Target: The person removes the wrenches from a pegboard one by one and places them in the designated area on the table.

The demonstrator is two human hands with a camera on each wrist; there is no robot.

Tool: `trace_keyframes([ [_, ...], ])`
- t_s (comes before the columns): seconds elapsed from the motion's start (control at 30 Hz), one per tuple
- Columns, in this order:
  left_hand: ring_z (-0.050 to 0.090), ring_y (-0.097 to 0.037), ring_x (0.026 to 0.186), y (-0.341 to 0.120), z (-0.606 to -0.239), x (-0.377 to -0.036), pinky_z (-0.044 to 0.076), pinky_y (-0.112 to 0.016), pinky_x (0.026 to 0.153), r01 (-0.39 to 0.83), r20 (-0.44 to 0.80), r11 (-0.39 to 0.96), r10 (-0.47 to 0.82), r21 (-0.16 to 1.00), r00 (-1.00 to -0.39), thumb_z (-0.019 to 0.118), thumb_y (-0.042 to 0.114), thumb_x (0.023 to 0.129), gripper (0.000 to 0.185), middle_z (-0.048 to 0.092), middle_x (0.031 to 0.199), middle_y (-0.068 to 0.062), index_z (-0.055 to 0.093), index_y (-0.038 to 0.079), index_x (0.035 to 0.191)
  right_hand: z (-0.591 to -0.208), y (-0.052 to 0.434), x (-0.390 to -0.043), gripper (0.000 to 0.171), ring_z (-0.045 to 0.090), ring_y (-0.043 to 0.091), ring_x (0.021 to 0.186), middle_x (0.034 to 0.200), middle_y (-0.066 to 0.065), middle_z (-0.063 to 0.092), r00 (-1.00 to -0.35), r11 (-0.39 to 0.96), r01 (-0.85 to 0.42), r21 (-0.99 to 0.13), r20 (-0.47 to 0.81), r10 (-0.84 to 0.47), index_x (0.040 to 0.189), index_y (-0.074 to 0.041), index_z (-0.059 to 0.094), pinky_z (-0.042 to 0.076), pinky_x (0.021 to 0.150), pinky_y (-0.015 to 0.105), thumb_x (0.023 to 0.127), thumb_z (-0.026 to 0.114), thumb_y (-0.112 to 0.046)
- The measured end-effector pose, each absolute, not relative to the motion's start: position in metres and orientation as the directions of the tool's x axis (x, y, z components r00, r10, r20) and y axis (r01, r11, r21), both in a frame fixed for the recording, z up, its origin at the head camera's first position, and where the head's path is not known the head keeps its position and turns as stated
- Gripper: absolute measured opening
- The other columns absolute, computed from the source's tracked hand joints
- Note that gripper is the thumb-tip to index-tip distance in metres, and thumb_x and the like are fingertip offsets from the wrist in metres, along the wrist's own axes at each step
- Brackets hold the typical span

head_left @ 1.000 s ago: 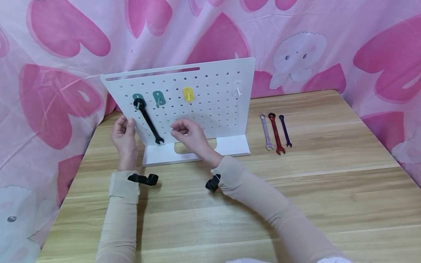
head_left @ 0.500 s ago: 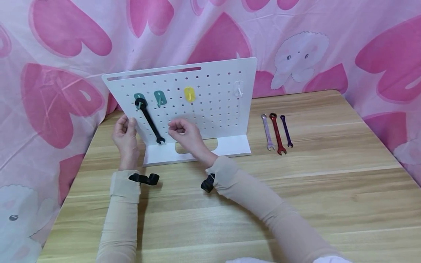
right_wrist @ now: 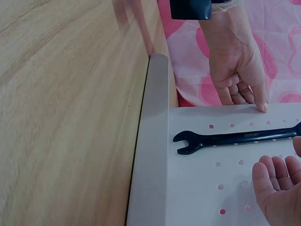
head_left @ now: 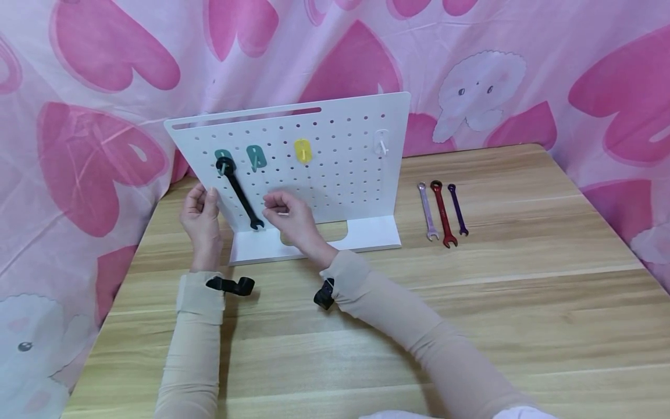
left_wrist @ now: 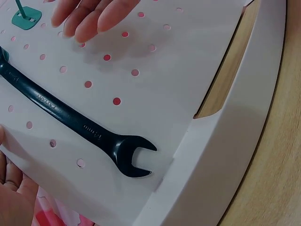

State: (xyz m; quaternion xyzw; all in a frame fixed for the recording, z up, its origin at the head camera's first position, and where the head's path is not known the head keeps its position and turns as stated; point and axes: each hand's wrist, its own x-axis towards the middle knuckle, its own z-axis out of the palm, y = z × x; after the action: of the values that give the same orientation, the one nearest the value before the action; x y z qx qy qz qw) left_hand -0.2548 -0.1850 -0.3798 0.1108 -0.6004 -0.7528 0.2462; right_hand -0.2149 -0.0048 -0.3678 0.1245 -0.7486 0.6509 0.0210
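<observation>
Pegboard (head_left: 335,169) stands upright on its folded base left of centre in the head view, so that tools can hang flat against its face; a black wrench (head_left: 238,193) hangs by its ring end from the leftmost teal hook (head_left: 223,157) and slants down to the right, its open jaw close above the base. Beside that hook sit a second teal hook (head_left: 255,156), a yellow hook (head_left: 302,149) and a white hook (head_left: 381,141), all bare. The left hand (head_left: 200,216) is at the board's left edge; its grip is slack, fingers loosely bent, fingertips (right_wrist: 260,104) touching the edge in the right wrist view, seemingly to steady the panel, with nothing clasped. The right hand (head_left: 289,215) hovers in front of the board just right of the wrench's jaw, its grip half curled and holding nothing; in the left wrist view its fingertips (left_wrist: 89,23) float off the holes, apart from the wrench (left_wrist: 80,127). At centre right of the head view three more wrenches lie side by side on the counter (head_left: 523,279), ring ends away from the person: a silver wrench (head_left: 426,210), a red wrench (head_left: 441,213) and a purple wrench (head_left: 457,208).
</observation>
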Motion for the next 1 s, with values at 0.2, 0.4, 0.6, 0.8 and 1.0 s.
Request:
trace_keyframes([
  [0.2, 0.051, -0.01, 0.09, -0.186, -0.379, -0.255, 0.047, -0.026, 0.091, 0.205, 0.104, -0.153, -0.494, 0.967, -0.863, 0.069, 0.025, 0.085, 0.03, 0.059, 0.097, 0.002, 0.066, 0.016, 0.113, -0.368, -0.013, -0.214, 0.028, 0.059, 0.015, 0.101, 0.112, 0.009, 0.062, -0.969, 0.111, -0.215, -0.97, 0.198, -0.146, 0.118, -0.002, 0.059, 0.048, 0.086, 0.015, 0.089, 0.062, -0.004],
  [0.4, 0.05, -0.01, 0.091, -0.186, -0.38, -0.254, 0.047, -0.028, 0.095, 0.198, 0.101, -0.147, -0.495, 0.969, -0.863, 0.068, 0.026, 0.085, 0.031, 0.059, 0.099, 0.001, 0.066, 0.016, 0.113, -0.37, -0.019, -0.215, 0.03, 0.059, 0.017, 0.102, 0.114, 0.012, 0.062, -0.963, 0.088, -0.234, -0.968, 0.218, -0.155, 0.119, -0.001, 0.058, 0.048, 0.086, 0.014, 0.089, 0.061, -0.003],
  [0.6, 0.051, -0.01, 0.091, -0.186, -0.379, -0.254, 0.048, -0.028, 0.094, 0.211, 0.114, -0.141, -0.503, 0.967, -0.857, 0.069, 0.025, 0.084, 0.029, 0.061, 0.098, 0.002, 0.067, 0.016, 0.112, -0.372, -0.023, -0.217, 0.032, 0.059, 0.016, 0.103, 0.116, 0.011, 0.061, -0.967, 0.092, -0.217, -0.972, 0.202, -0.154, 0.121, -0.002, 0.057, 0.047, 0.087, 0.014, 0.09, 0.062, -0.005],
  [0.8, 0.051, -0.01, 0.086, -0.185, -0.38, -0.256, 0.049, -0.026, 0.089, 0.238, 0.127, -0.159, -0.509, 0.958, -0.851, 0.071, 0.021, 0.084, 0.026, 0.061, 0.093, 0.002, 0.067, 0.013, 0.108, -0.373, -0.028, -0.219, 0.033, 0.059, 0.015, 0.104, 0.117, 0.009, 0.062, -0.972, 0.1, -0.2, -0.975, 0.184, -0.15, 0.122, -0.004, 0.057, 0.047, 0.087, 0.013, 0.09, 0.062, -0.005],
  [1.0, 0.051, -0.01, 0.089, -0.187, -0.381, -0.255, 0.048, -0.025, 0.088, 0.23, 0.127, -0.151, -0.499, 0.962, -0.857, 0.069, 0.022, 0.084, 0.029, 0.061, 0.095, 0.002, 0.066, 0.014, 0.112, -0.372, -0.032, -0.221, 0.033, 0.06, 0.017, 0.106, 0.117, 0.011, 0.062, -0.973, 0.101, -0.192, -0.976, 0.177, -0.146, 0.122, -0.002, 0.057, 0.047, 0.088, 0.015, 0.089, 0.062, -0.004],
])
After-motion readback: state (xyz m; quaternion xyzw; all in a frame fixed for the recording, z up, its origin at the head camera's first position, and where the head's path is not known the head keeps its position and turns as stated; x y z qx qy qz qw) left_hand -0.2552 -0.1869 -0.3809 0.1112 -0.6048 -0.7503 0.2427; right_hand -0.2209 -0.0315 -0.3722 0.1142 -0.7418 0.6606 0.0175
